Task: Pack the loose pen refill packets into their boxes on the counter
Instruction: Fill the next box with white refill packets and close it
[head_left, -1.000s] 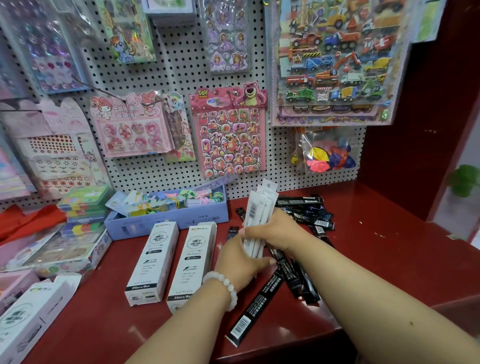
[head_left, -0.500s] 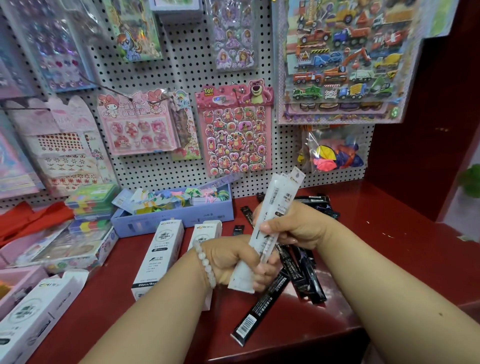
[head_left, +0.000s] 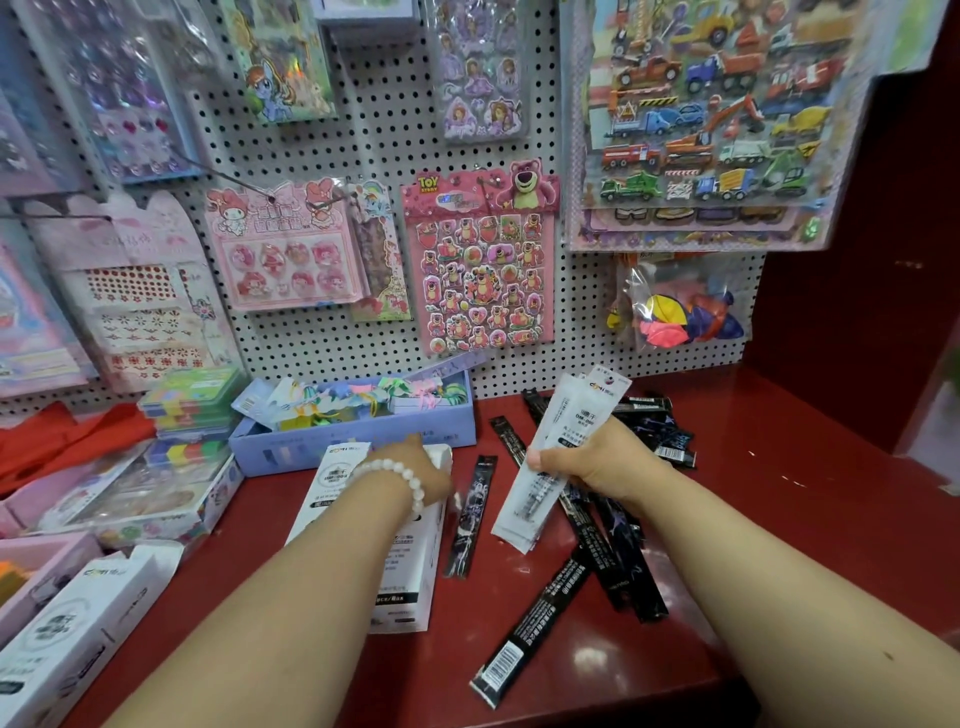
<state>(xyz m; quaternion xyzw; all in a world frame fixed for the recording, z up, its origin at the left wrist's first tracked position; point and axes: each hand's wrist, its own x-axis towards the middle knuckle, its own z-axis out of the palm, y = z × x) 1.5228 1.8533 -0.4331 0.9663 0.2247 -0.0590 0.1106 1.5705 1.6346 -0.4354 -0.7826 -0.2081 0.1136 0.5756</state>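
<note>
Nearest, on the red desk (head_left: 779, 519): one black refill packet (head_left: 524, 631) lying loose at the front edge, barcode end toward the viewer. Just behind it, a crossed heap of more black packets (head_left: 618, 551), and one lying apart (head_left: 470, 514) beside the white boxes.

Right hand (head_left: 597, 460): fingers and thumb curled round a bundle of white refill packets (head_left: 550, 457), held tilted above the desk, upper end leaning away to the right.

Left hand (head_left: 423, 470): lying on the far end of the two white refill boxes (head_left: 405, 577) that lie side by side. Its fingers are hidden behind the wrist and bead bracelet (head_left: 405, 475); whether they are spread or pinching a flap cannot be told.

Further back: a lilac tray of trinkets (head_left: 358, 426), then the pegboard (head_left: 363, 130) of sticker sheets.

Step in hand, as judged: opening a box for the white bundle. Best done by steadying the box, lifting the flap fully, squaring the packet ends, and sliding them in lengthwise together.

Change from half a second ago: both hands then gripped the bundle; the left has since let go and gone to the boxes, leaving the right holding alone.
</note>
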